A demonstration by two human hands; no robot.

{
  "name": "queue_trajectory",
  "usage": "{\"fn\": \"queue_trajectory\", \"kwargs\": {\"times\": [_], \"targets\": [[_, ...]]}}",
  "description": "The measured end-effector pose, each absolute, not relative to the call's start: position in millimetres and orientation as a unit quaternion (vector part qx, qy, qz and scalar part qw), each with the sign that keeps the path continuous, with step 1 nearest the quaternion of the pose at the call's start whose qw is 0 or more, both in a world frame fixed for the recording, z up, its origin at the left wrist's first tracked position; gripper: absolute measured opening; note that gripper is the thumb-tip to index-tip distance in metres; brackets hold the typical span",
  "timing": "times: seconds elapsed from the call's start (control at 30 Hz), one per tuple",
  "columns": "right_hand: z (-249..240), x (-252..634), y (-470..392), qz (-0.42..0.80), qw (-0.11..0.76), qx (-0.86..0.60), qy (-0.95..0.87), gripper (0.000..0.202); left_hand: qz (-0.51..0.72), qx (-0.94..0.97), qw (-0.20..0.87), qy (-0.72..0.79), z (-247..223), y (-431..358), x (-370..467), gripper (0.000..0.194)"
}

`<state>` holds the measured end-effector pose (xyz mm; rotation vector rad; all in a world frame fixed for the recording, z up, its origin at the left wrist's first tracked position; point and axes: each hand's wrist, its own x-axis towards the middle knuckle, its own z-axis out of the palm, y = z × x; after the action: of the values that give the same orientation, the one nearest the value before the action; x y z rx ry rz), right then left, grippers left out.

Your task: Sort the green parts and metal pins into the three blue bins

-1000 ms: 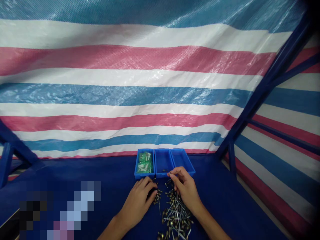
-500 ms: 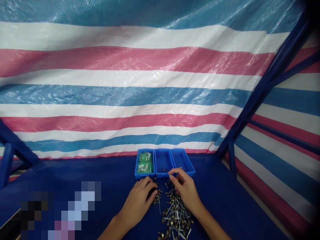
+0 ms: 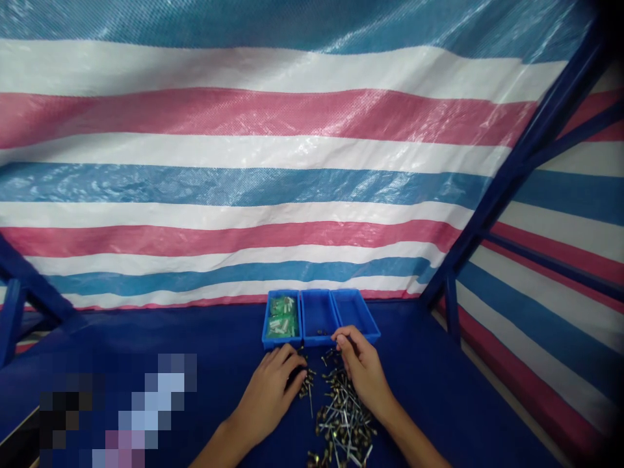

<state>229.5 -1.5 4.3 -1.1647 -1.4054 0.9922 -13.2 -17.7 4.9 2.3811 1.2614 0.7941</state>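
Head view, looking down on your two hands at a dark blue table (image 3: 146, 338). Your left hand (image 3: 270, 390) lies palm down, fingers curled loosely onto the near-left edge of a heap of small metal pins (image 3: 341, 422); whether those fingers pinch a pin cannot be told. Your right hand (image 3: 363, 370) is raised above the far end of the heap, its thumb and forefinger pressed together, seemingly on one small pin, though the piece is too small to confirm. Just beyond these fingertips stand three blue trays side by side: the left tray (image 3: 281, 320) holds green and white pieces, the middle tray (image 3: 318, 315) holds a few dark bits, and the right tray (image 3: 355, 311) is nearest your right fingers. Loose pins mostly lie pointing away from you. A striped tarpaulin (image 3: 244, 162) hangs behind.
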Motion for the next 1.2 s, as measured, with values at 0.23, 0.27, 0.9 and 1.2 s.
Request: {"fn": "queue_trajectory", "kwargs": {"times": [0.23, 0.27, 0.9, 1.2], "targets": [[6.2, 232.1, -1.9, 0.391, 0.493, -0.48, -0.611, 0.045, 0.274, 0.837, 0.167, 0.443, 4.8, -17.3, -12.5, 0.013], [7.3, 231.8, -2.4, 0.391, 0.491, -0.481, -0.612, 0.046, 0.272, 0.838, 0.167, 0.442, 4.9, -17.2, -12.6, 0.013], [16.6, 230.4, -4.6, 0.297, 0.496, -0.468, -0.669, 0.032, 0.268, 0.838, 0.172, 0.443, 4.4, -16.5, -13.1, 0.013], [13.1, 231.5, -3.7, 0.282, 0.502, -0.469, -0.67, 0.032, 0.277, 0.837, 0.165, 0.441, 3.0, -16.4, -13.3, 0.013]]}}
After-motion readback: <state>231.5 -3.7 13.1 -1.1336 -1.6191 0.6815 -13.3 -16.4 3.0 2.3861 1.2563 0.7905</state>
